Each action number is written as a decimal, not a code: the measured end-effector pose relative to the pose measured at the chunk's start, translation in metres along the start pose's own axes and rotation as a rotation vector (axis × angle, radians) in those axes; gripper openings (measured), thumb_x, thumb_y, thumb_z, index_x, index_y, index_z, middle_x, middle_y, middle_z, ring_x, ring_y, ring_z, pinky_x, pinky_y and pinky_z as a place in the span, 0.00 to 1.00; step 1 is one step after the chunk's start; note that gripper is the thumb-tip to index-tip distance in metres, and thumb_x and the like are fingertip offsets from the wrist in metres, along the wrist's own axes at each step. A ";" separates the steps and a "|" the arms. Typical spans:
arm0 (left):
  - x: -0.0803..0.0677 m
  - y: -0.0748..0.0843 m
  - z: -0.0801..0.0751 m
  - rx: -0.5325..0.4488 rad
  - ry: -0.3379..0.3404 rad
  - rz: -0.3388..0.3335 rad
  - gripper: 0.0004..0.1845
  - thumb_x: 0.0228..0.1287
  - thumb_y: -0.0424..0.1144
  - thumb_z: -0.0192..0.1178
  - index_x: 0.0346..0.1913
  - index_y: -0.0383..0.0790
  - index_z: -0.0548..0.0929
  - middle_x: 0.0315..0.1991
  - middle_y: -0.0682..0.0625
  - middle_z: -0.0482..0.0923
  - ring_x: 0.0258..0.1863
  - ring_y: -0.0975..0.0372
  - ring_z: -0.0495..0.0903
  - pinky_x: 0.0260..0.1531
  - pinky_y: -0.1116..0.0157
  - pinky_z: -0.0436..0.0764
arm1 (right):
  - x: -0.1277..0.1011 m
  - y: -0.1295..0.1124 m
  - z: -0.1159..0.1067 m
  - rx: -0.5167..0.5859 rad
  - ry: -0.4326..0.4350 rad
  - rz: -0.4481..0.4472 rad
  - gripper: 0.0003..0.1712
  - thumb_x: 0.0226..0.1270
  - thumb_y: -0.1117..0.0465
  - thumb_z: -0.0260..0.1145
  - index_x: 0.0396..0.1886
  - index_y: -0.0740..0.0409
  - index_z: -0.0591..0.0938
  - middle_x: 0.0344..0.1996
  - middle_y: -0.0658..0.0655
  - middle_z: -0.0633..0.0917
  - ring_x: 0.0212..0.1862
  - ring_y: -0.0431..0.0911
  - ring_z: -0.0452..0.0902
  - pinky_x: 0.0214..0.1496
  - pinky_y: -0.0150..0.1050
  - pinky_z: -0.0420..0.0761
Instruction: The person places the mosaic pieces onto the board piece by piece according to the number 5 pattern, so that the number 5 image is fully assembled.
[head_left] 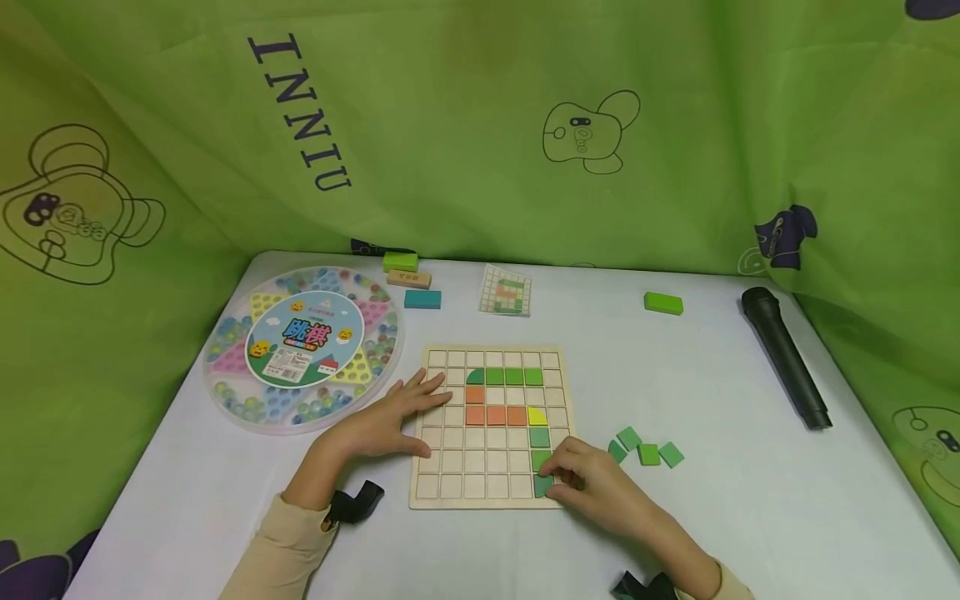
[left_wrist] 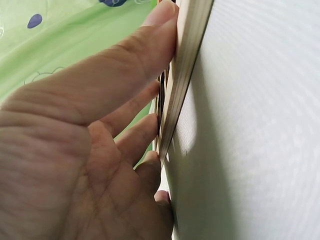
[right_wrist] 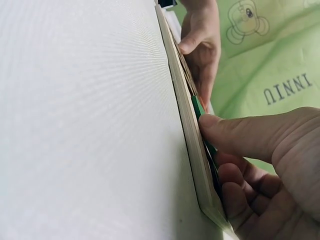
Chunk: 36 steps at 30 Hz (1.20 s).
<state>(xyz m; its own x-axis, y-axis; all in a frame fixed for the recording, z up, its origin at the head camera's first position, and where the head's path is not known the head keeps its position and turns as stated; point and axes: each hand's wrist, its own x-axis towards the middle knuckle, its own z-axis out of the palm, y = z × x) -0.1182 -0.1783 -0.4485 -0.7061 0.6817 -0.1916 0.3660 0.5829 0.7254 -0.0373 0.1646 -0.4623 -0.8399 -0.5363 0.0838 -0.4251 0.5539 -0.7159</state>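
Observation:
A wooden grid board (head_left: 491, 467) lies in the middle of the white table (head_left: 735, 517). It carries a row of green tiles (head_left: 513, 377), a row of orange tiles (head_left: 495, 415), a yellow tile (head_left: 537, 415) and green tiles down its right side. My left hand (head_left: 390, 421) rests flat on the board's left part, fingers straight. My right hand (head_left: 581, 479) curls at the board's bottom right corner and pinches a dark green tile (head_left: 543, 486) there. In the right wrist view the thumb (right_wrist: 235, 132) presses this green tile (right_wrist: 198, 107) against the board (right_wrist: 185, 120). The left wrist view has my straight fingers (left_wrist: 115, 65) lying on the board's edge (left_wrist: 187, 60).
Three loose green tiles (head_left: 647, 452) lie right of the board. A round marble game box (head_left: 303, 346) sits at the left. Behind the board lie three coloured blocks (head_left: 411, 279) and a pattern card (head_left: 506, 290), with one green block (head_left: 663, 302) further right. A black microphone (head_left: 786, 357) lies far right. Green cloth walls surround the table.

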 end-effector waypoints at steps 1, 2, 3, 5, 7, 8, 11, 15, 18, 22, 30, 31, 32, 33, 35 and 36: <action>0.000 0.000 0.000 0.001 0.001 0.001 0.45 0.52 0.48 0.68 0.72 0.44 0.61 0.77 0.48 0.42 0.75 0.49 0.32 0.71 0.43 0.37 | 0.000 0.000 0.001 -0.003 0.003 -0.003 0.10 0.56 0.64 0.70 0.37 0.47 0.83 0.34 0.41 0.77 0.32 0.30 0.70 0.32 0.26 0.76; 0.000 0.000 0.000 0.001 0.001 0.001 0.45 0.52 0.48 0.68 0.72 0.44 0.61 0.77 0.48 0.42 0.75 0.49 0.32 0.71 0.43 0.37 | 0.000 0.000 0.001 -0.007 0.007 -0.005 0.10 0.56 0.64 0.70 0.38 0.47 0.83 0.33 0.41 0.77 0.32 0.30 0.70 0.32 0.26 0.76; 0.000 0.000 -0.001 0.001 0.001 0.000 0.45 0.52 0.48 0.68 0.72 0.44 0.61 0.77 0.48 0.42 0.75 0.49 0.32 0.71 0.43 0.36 | 0.000 0.000 0.001 -0.010 0.008 -0.006 0.11 0.56 0.64 0.70 0.38 0.47 0.83 0.33 0.41 0.77 0.32 0.30 0.69 0.32 0.25 0.76; 0.000 0.000 -0.001 0.003 0.003 0.002 0.44 0.52 0.48 0.68 0.72 0.44 0.61 0.77 0.47 0.42 0.75 0.49 0.32 0.71 0.43 0.37 | 0.000 0.000 0.002 -0.014 0.010 -0.007 0.11 0.56 0.64 0.71 0.38 0.47 0.83 0.33 0.42 0.77 0.32 0.30 0.69 0.32 0.25 0.76; -0.001 -0.001 -0.001 0.003 0.004 0.003 0.44 0.52 0.48 0.68 0.72 0.44 0.61 0.77 0.47 0.42 0.75 0.49 0.33 0.71 0.43 0.37 | 0.001 0.000 0.002 -0.019 0.011 -0.011 0.11 0.56 0.63 0.71 0.38 0.47 0.83 0.33 0.42 0.77 0.32 0.30 0.69 0.31 0.25 0.76; -0.001 -0.001 -0.001 0.003 0.004 0.003 0.44 0.52 0.48 0.68 0.72 0.44 0.61 0.77 0.47 0.42 0.75 0.49 0.33 0.71 0.43 0.37 | 0.001 0.000 0.002 -0.020 0.012 -0.017 0.11 0.56 0.63 0.71 0.38 0.47 0.83 0.33 0.42 0.77 0.32 0.30 0.70 0.31 0.25 0.76; -0.001 -0.001 0.000 -0.005 0.006 0.006 0.44 0.52 0.48 0.68 0.72 0.44 0.61 0.77 0.47 0.42 0.75 0.49 0.32 0.71 0.43 0.36 | 0.000 0.000 -0.001 -0.011 0.014 -0.034 0.10 0.56 0.62 0.71 0.38 0.47 0.83 0.34 0.42 0.78 0.32 0.31 0.70 0.32 0.25 0.76; -0.001 -0.002 0.002 -0.020 0.000 0.012 0.44 0.52 0.48 0.68 0.72 0.44 0.61 0.77 0.47 0.42 0.75 0.49 0.32 0.71 0.42 0.36 | -0.004 0.004 -0.013 -0.020 0.056 -0.051 0.12 0.55 0.61 0.72 0.40 0.47 0.83 0.37 0.42 0.80 0.36 0.34 0.75 0.37 0.29 0.79; 0.000 -0.002 0.003 -0.020 -0.003 0.015 0.45 0.52 0.48 0.68 0.72 0.44 0.61 0.77 0.47 0.42 0.75 0.49 0.32 0.71 0.42 0.35 | -0.009 0.010 -0.029 -0.073 0.116 -0.024 0.16 0.52 0.62 0.73 0.43 0.48 0.83 0.41 0.41 0.82 0.40 0.38 0.78 0.41 0.33 0.80; 0.000 -0.003 0.004 -0.010 -0.002 0.017 0.45 0.52 0.49 0.67 0.72 0.44 0.60 0.77 0.47 0.42 0.75 0.49 0.32 0.71 0.42 0.35 | -0.024 0.022 -0.054 -0.193 0.186 0.072 0.22 0.48 0.64 0.75 0.46 0.49 0.83 0.45 0.41 0.82 0.44 0.40 0.79 0.44 0.37 0.82; 0.000 -0.002 0.002 0.005 0.002 0.010 0.45 0.52 0.49 0.68 0.72 0.44 0.60 0.77 0.48 0.42 0.75 0.49 0.32 0.71 0.43 0.36 | -0.056 0.054 -0.085 -0.323 0.164 0.281 0.22 0.48 0.60 0.76 0.46 0.47 0.82 0.46 0.47 0.80 0.48 0.41 0.74 0.48 0.36 0.77; 0.001 -0.002 0.002 0.004 0.002 0.010 0.45 0.52 0.48 0.68 0.72 0.44 0.60 0.77 0.48 0.42 0.75 0.49 0.32 0.71 0.43 0.36 | -0.058 0.057 -0.086 -0.322 0.163 0.280 0.21 0.48 0.60 0.76 0.45 0.47 0.82 0.46 0.47 0.80 0.48 0.41 0.73 0.48 0.35 0.77; 0.001 -0.002 0.001 0.003 0.003 0.011 0.45 0.52 0.48 0.68 0.72 0.44 0.60 0.77 0.48 0.42 0.75 0.49 0.32 0.71 0.42 0.36 | -0.059 0.059 -0.086 -0.320 0.159 0.284 0.20 0.48 0.61 0.76 0.43 0.46 0.82 0.45 0.47 0.79 0.48 0.40 0.72 0.48 0.35 0.76; 0.001 -0.002 0.001 0.002 0.003 0.011 0.45 0.52 0.48 0.68 0.72 0.44 0.61 0.77 0.48 0.42 0.75 0.49 0.32 0.71 0.42 0.36 | -0.059 0.060 -0.086 -0.322 0.162 0.280 0.19 0.48 0.62 0.76 0.42 0.46 0.82 0.45 0.47 0.79 0.48 0.40 0.72 0.48 0.34 0.76; 0.001 -0.002 0.001 0.000 0.002 0.013 0.45 0.52 0.48 0.68 0.72 0.44 0.61 0.77 0.47 0.42 0.75 0.49 0.32 0.71 0.42 0.36 | -0.058 0.059 -0.085 -0.327 0.177 0.272 0.18 0.49 0.63 0.75 0.40 0.46 0.82 0.43 0.46 0.79 0.47 0.39 0.72 0.47 0.33 0.76; 0.000 -0.002 0.001 -0.001 0.001 0.015 0.45 0.52 0.48 0.68 0.72 0.44 0.61 0.77 0.47 0.42 0.75 0.49 0.32 0.71 0.42 0.36 | -0.057 0.056 -0.085 -0.327 0.184 0.270 0.17 0.49 0.63 0.75 0.40 0.47 0.82 0.43 0.45 0.80 0.47 0.39 0.71 0.47 0.32 0.75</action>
<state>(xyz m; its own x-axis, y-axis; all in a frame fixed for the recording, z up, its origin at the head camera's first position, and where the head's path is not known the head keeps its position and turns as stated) -0.1186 -0.1786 -0.4506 -0.7014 0.6897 -0.1802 0.3758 0.5726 0.7286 -0.0419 0.2803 -0.4481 -0.9685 -0.2397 0.0674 -0.2424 0.8458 -0.4752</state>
